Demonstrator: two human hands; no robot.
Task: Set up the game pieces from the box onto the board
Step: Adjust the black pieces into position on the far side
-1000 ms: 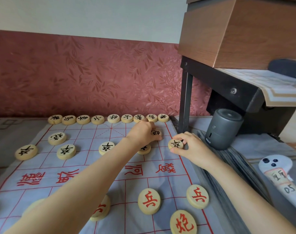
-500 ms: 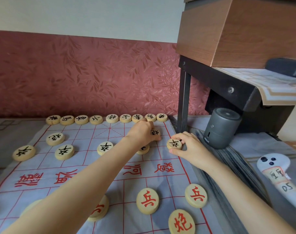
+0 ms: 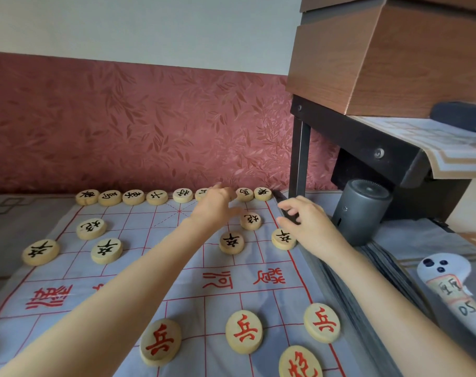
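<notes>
Wall: dusky red leaf-pattern covering (image 3: 139,126) below a pale upper band, running behind the far edge of the board.
Surface: grey patterned mat (image 3: 16,213) at far left, under the board.
Board: pale blue cloth sheet (image 3: 76,292) with red grid lines and red characters across its middle band; lies flat, slightly creased.
Back row: 8 round wooden discs with black characters visible in a line (image 3: 133,197) along the far edge, partly covered by the left hand.
Left black pieces: 3 discs, 1 on the second rank (image 3: 91,228) and 2 nearer (image 3: 40,252) (image 3: 106,250), all flat and apart.
Left hand: (image 3: 213,205) reaches over the far row, fingers loosely extended, palm down; nothing seen pinched; whether it touches a disc cannot be told.
Centre black pieces: 2 discs (image 3: 250,221) (image 3: 231,242) just right of the left forearm, untouched.
Red pieces: 3 discs marked 兵 (image 3: 160,342) (image 3: 244,331) (image 3: 322,322) and 1 other red disc (image 3: 300,363) in the near ranks.
Right hand: (image 3: 307,224) fingers spread and curled, hovering at the board's right edge; holds nothing.
Edge piece: black disc (image 3: 283,238) on the right border line, just beside the right hand.
Furniture: wooden cabinet (image 3: 389,55) on a black frame (image 3: 299,148).
Cylinder: dark grey device (image 3: 362,210) under the frame.
Controller: white, with a handwritten label (image 3: 446,284), at far right.
</notes>
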